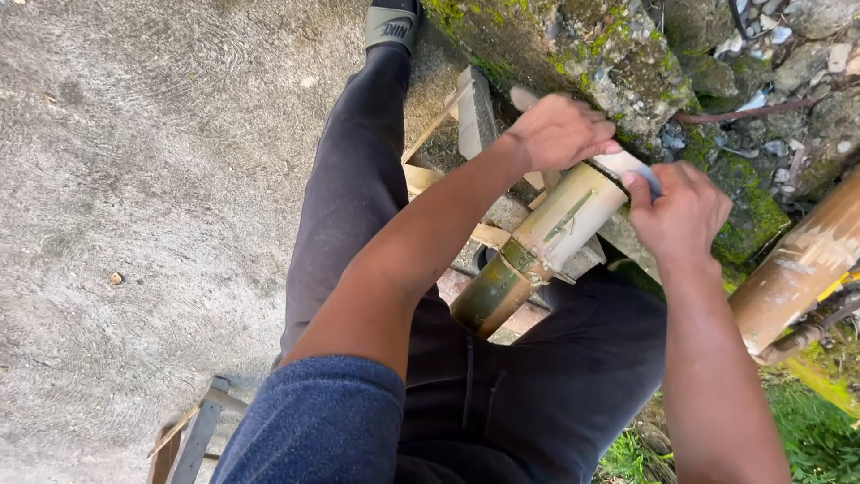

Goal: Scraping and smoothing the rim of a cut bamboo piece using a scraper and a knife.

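A thick bamboo section (537, 246), green at the near end and peeled pale at the far end, rests between my legs and points away to the upper right. My left hand (560, 130) grips a handle above the far end of the bamboo. My right hand (679, 215) presses on the other end of a flat metal blade (624, 163) that lies across the bamboo's top. The blade's middle is mostly hidden by both hands.
Concrete ground (152, 179) spreads to the left. A mossy stone wall (618, 45) stands ahead. Another bamboo piece (797, 269) lies at the right over grass (815, 430). Bamboo strips (421, 175) and a brick (475, 112) lie near my left leg. A metal tool (197, 439) lies at the bottom left.
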